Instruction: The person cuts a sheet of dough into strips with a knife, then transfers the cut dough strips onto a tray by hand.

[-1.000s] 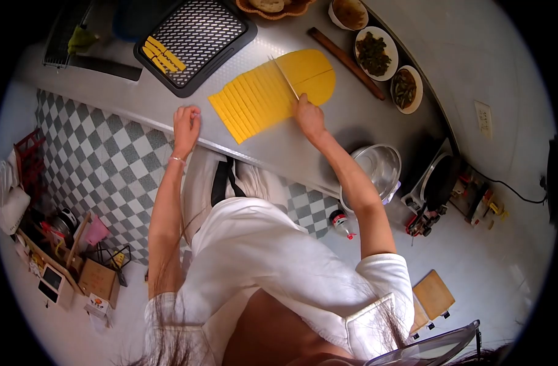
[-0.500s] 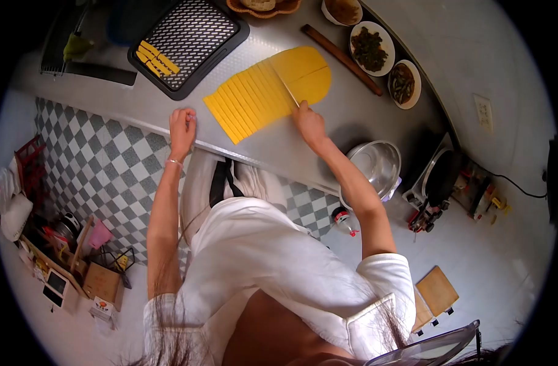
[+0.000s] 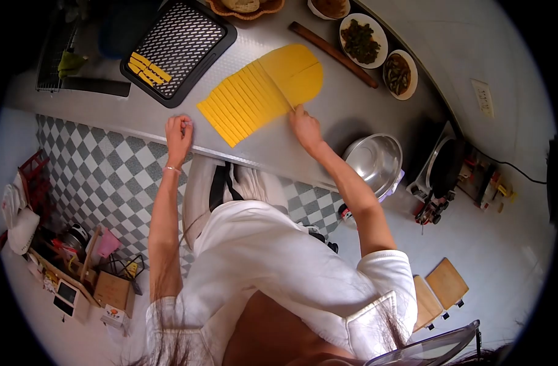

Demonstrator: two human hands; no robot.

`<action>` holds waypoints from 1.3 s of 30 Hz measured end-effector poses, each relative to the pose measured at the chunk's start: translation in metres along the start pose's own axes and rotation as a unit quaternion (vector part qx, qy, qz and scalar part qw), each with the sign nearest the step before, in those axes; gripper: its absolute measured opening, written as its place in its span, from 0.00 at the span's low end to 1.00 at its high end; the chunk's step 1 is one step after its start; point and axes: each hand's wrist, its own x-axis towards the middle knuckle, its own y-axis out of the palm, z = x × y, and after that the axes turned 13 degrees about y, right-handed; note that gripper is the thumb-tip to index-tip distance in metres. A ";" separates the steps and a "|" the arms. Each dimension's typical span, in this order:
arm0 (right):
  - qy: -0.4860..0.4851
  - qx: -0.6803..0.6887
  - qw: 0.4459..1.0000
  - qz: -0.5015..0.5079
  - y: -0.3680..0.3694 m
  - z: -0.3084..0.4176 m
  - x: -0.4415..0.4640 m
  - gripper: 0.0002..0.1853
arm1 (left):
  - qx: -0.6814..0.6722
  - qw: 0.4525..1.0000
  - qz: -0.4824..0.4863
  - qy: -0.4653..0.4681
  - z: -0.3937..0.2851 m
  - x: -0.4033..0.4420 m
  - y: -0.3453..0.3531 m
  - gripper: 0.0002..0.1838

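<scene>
A long, rounded sheet of yellow dough (image 3: 300,70) lies on the metal counter. Its left part is cut into several parallel strips (image 3: 233,110), still side by side. My right hand (image 3: 306,127) is closed around the handle of a knife (image 3: 278,88), whose thin blade lies across the sheet between the strips and the uncut part. My left hand (image 3: 179,135) rests at the counter's front edge, fingers curled in, with nothing visible in it. Just beyond it is a black perforated tray (image 3: 184,43) with a few yellow strips (image 3: 148,69) in its near left corner.
A wooden rolling pin (image 3: 334,53) lies right of the dough. Beyond it stand a plate of greens (image 3: 361,41), a dish of green vegetables (image 3: 400,74) and a bowl (image 3: 329,7). A steel bowl (image 3: 375,163) sits near my right forearm. A basket (image 3: 247,11) is at the back.
The view has shifted slightly, so the counter items appear a little further left. The knife stays in my right hand across the dough at nearly the same place. My left hand remains curled.
</scene>
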 end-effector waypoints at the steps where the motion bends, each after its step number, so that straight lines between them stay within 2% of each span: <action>1: 0.006 -0.003 1.000 0.001 0.001 0.001 -0.001 0.12 | 0.001 1.000 -0.001 0.001 0.000 -0.001 -0.001 0.04; 7: 0.001 0.031 1.000 0.002 -0.001 -0.001 -0.007 0.13 | 0.007 1.000 -0.005 0.018 -0.005 0.002 -0.003 0.05; 13: 0.055 0.046 0.996 0.058 -0.035 -0.034 -0.049 0.14 | 0.001 1.000 -0.012 0.000 0.001 0.000 0.002 0.05; 19: 0.002 0.080 0.997 0.011 -0.050 0.003 0.003 0.13 | 0.011 1.000 -0.009 0.007 0.005 -0.001 0.002 0.06; 22: -0.040 0.044 0.998 -0.007 -0.041 0.019 0.033 0.12 | 0.011 1.000 -0.010 0.014 0.005 -0.001 0.002 0.06; 28: -0.054 0.009 0.998 -0.045 -0.036 0.048 0.056 0.11 | 0.001 1.000 -0.022 0.001 -0.001 0.001 0.002 0.06; 39: -0.066 0.000 0.997 -0.049 -0.030 0.054 0.059 0.12 | 0.001 1.000 -0.018 0.003 -0.004 0.002 0.000 0.05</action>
